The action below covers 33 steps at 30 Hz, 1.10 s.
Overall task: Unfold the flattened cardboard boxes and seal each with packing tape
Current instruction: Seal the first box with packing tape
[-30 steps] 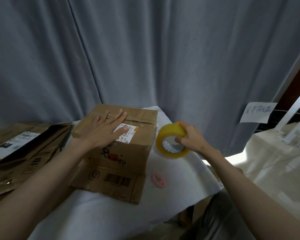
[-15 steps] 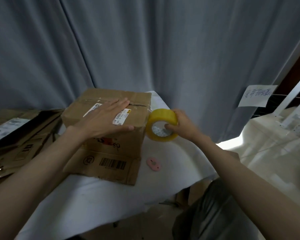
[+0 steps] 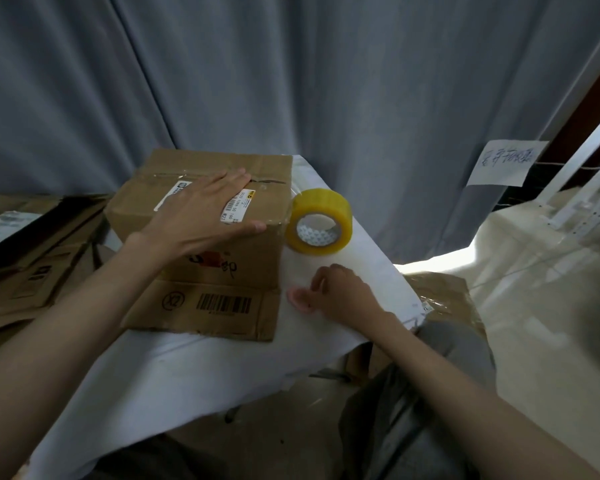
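Left hand [image 3: 201, 216] presses flat on the box [image 3: 205, 216]. Right hand [image 3: 340, 292] pinches the pink cutter [image 3: 300, 299] (beside the tape roll [image 3: 319, 221]); cut cleanly, holding the flaps firm.

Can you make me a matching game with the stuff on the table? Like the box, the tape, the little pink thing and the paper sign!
Things:
1. cardboard box
2. tape roll
3. pink cutter
4. paper sign

Clues:
A. hangs by the curtain
B. yellow, standing on its edge
C. under the left hand, which lies flat on it
D. at the fingers of the right hand

Pairs: 1-C, 2-B, 3-D, 4-A
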{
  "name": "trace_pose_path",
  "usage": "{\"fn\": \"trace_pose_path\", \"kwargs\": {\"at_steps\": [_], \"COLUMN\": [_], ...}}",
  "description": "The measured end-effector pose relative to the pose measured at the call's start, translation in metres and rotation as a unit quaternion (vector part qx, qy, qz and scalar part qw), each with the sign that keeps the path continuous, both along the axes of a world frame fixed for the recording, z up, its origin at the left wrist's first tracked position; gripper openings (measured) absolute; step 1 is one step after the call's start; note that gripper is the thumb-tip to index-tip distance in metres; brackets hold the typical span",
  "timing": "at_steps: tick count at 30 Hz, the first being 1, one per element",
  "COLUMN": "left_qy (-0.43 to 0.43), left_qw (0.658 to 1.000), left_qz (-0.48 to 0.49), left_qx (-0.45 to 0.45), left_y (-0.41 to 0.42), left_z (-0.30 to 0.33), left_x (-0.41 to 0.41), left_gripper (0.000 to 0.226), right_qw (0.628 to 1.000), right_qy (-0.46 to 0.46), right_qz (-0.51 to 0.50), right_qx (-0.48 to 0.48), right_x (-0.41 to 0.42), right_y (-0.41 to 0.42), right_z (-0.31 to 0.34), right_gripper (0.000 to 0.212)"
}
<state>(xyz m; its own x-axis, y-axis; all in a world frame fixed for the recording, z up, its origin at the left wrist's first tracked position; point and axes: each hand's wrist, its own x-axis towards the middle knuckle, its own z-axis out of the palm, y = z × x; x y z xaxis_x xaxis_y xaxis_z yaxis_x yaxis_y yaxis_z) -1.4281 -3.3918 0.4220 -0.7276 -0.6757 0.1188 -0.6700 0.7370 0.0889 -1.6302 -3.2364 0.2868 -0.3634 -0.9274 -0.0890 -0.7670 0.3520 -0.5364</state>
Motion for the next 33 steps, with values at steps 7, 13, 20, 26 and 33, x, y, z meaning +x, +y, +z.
{"fn": "trace_pose_path", "kwargs": {"at_steps": [7,13,20,26,33], "left_qy": [-0.008,0.005,0.016,0.070,-0.036], "left_qw": [0.999,0.994,0.996,0.987,0.968], "left_qz": [0.011,0.038,0.047,-0.107,-0.148], "left_qx": [-0.030,-0.103,-0.079,0.095,0.201], "left_y": [0.005,0.026,0.009,-0.046,-0.072], "left_z": [0.002,0.010,0.036,0.054,0.040], "left_x": [0.004,0.004,-0.039,-0.101,-0.155], "left_gripper": [0.104,0.078,0.073,0.014,0.026], "right_qw": [0.998,0.959,0.874,0.860,0.877], "right_qy": [-0.042,-0.258,-0.363,-0.386,-0.316], "right_qz": [0.054,-0.005,-0.089,-0.113,-0.098], "right_qx": [-0.001,-0.121,-0.311,-0.313,-0.348], "right_x": [-0.001,-0.030,-0.047,-0.047,-0.042], "right_y": [-0.003,0.018,-0.012,-0.032,-0.027], "right_z": [0.007,0.053,0.094,0.083,0.078], "right_gripper": [0.035,0.031,0.015,0.016,0.022]}}
